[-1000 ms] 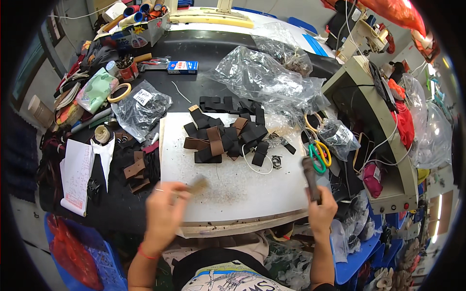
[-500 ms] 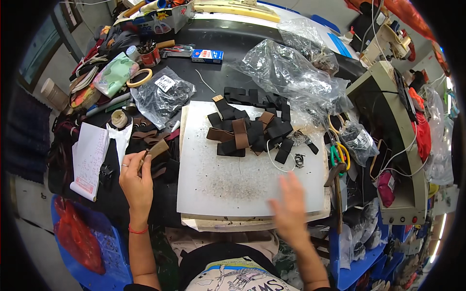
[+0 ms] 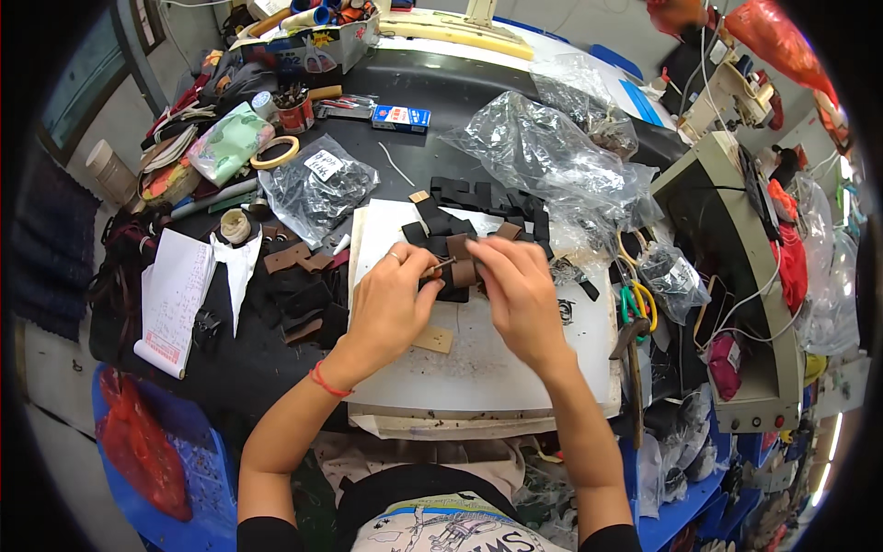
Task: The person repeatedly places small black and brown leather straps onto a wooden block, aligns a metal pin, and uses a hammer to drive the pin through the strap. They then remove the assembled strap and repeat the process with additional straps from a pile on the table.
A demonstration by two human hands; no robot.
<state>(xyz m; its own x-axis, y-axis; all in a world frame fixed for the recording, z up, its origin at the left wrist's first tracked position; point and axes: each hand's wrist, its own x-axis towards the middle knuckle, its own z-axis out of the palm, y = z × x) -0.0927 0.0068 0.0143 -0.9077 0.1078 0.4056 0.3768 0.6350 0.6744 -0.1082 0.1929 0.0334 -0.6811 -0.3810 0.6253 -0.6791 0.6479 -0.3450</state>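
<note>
My left hand [image 3: 391, 299] is closed in a pinch on a thin metal rod-like tool [image 3: 441, 266] above the white board [image 3: 497, 391]. Close beside it, my right hand [image 3: 524, 294] has its thumb and fingertips together over the brown strap pieces; whatever they hold is hidden. A heap of black strap pieces [image 3: 451, 221] lies behind both hands, with brown strap pieces [image 3: 462, 271] on top. Flat on the board, just below my left hand, rests a small tan rectangular plate [image 3: 432, 339] with tiny holes.
Right of the board are a hammer [image 3: 629, 338] and scissors with green and yellow handles [image 3: 641, 302]. Clear plastic bags [image 3: 552, 156] lie behind. A notepad [image 3: 175, 294], a tape ring [image 3: 275, 152] and more straps [image 3: 294, 294] crowd the left.
My left hand has come from the left onto the board, and the tan plate it held now lies there. My right hand has moved up and left to meet it.
</note>
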